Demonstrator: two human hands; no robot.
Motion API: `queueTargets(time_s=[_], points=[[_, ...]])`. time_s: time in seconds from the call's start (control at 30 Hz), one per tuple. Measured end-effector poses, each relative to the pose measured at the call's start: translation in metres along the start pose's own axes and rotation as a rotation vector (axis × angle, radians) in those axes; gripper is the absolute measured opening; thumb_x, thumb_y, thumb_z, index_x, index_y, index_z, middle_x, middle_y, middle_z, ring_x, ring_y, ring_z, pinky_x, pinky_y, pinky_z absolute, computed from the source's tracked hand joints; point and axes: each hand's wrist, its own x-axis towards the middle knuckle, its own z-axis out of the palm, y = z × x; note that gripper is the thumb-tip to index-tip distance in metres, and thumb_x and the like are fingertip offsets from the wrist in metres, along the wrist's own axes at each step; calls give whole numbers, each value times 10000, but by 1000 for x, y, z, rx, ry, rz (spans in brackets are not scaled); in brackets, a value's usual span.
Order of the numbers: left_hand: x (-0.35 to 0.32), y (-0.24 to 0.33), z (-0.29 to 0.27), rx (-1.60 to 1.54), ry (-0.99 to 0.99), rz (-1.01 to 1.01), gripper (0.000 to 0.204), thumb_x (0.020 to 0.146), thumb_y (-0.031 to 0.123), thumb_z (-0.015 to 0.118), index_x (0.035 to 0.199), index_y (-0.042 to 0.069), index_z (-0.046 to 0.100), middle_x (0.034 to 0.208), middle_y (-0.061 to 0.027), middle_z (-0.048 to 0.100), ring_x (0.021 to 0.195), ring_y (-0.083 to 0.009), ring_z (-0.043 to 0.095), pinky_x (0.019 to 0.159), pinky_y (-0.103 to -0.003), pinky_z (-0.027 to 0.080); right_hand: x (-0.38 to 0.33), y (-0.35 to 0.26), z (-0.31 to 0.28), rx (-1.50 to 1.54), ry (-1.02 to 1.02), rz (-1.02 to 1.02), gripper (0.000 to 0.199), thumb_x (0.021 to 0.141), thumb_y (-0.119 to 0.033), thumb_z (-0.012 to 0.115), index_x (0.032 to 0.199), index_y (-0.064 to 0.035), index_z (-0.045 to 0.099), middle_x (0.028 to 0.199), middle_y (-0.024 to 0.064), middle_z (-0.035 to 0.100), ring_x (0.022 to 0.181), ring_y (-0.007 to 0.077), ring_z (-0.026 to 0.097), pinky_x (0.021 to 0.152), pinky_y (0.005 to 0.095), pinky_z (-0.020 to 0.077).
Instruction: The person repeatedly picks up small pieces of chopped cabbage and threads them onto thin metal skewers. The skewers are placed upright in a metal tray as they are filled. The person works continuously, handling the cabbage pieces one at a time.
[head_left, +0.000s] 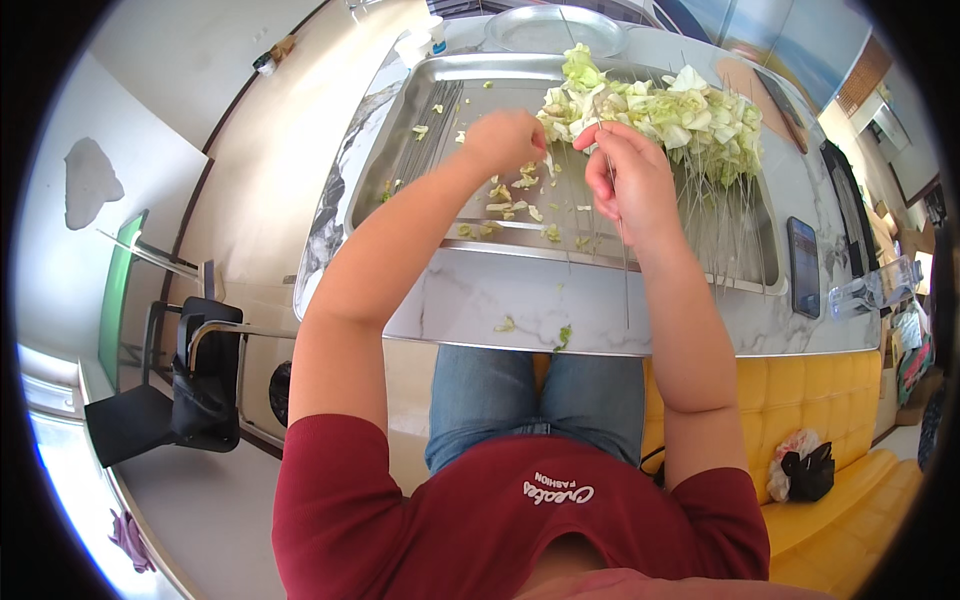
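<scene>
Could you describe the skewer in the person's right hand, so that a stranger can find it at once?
On the marble-patterned table lies a large metal tray. Over it, the right hand pinches a thin metal skewer, its bare end pointing toward the person. Unlike the skewers lying in the tray, this one is visibly held.

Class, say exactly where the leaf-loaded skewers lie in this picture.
In the head view, the leaf-loaded skewers lie heaped toward the right side of the metal tray, mostly beyond the right hand.
</scene>
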Motion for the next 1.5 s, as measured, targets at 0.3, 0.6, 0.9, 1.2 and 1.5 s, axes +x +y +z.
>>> queueTargets(time_s=[0.3,0.6,0.9,1.2,1.5], points=[[-48,-30,-53,-92,0,-123,217,760,284,729,850,87,721,800,-60,699,733,-199,654,664,-334,509,1,2,1,-12,-3,1,224,946,-160,424,887,-10,580,515,2,432,401,63,291,360,235,229],[-61,-10,-35,85,-26,-118,223,797,301,706,835,81,708,806,-67,695,751,-222,654,661,-341,507,3,6,-1,-31,-18,11,224,944,-151,419,891,-1,578,515,6,430,400,60,285,360,231,229],[-53,3,-11,225,11,29,161,824,290,673,857,142,726,866,-39,676,817,-237,649,696,-376,521,5,8,-2,-31,-18,1,222,940,-153,424,883,-7,582,517,6,436,399,63,284,359,234,228],[-49,-2,-7,134,-37,100,133,813,235,667,915,174,727,920,-29,687,858,-241,655,722,-369,527,4,7,0,-24,-7,2,210,947,-148,425,908,-6,576,520,0,413,388,51,258,336,217,213],[-39,11,3,313,-39,66,127,771,208,677,883,161,713,830,-42,692,808,-244,664,693,-371,526,5,8,0,-28,9,36,209,944,-156,433,905,-12,579,522,3,415,391,53,261,339,217,213]])
